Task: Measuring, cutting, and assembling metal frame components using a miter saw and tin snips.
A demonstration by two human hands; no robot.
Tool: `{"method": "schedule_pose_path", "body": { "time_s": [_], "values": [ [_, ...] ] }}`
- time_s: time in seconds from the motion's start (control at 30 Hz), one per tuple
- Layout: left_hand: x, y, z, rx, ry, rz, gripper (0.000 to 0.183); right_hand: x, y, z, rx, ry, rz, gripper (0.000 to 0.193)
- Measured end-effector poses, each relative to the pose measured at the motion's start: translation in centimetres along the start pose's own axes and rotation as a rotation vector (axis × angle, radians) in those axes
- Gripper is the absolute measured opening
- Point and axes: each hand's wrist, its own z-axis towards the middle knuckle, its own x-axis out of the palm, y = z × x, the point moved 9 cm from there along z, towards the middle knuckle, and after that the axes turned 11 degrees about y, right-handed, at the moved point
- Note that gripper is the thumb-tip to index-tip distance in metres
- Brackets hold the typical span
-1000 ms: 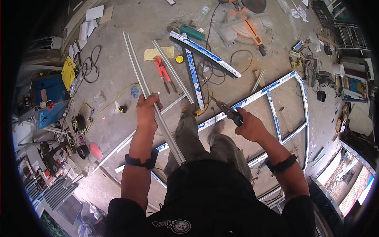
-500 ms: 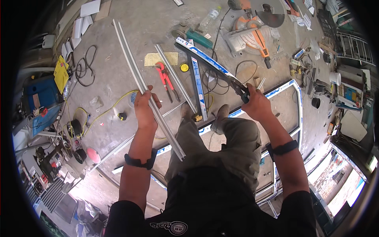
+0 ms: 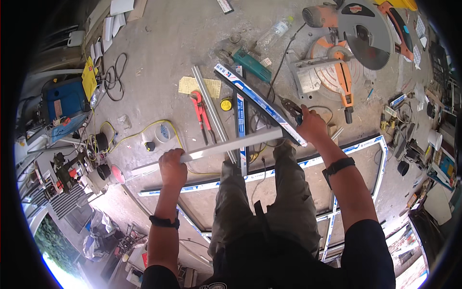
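Silver straight metal profile (image 3: pixel 219 150) is held crosswise on the near side of the red metal pipe wrench (image 3: pixel 201 113), clamped in the left hand (image 3: pixel 172 167). Dark metal pliers (image 3: pixel 291 106) are gripped to the wrench's right by the closed right hand (image 3: pixel 312 126). Farther right of the wrench, an orange-and-grey circular-bladed saw (image 3: pixel 343 76) is seen.

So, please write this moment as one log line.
left hand: grips metal bar | right hand: holds pliers | floor: red wrench, orange saw
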Motion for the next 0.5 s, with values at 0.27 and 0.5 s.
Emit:
{"method": "schedule_pose_path", "body": {
  "time_s": [0.27,0.5],
  "values": [
    [4.4,-12.2,8.0,0.413,0.017,0.276,0.021,4.2,-4.1,7.0,-0.161,-0.121,0.039,0.079],
    [8.5,-22.2,15.3,0.639,0.053,0.370,0.016,3.0,-2.5,5.4,-0.469,-0.363,0.277,0.062]
  ]
}}
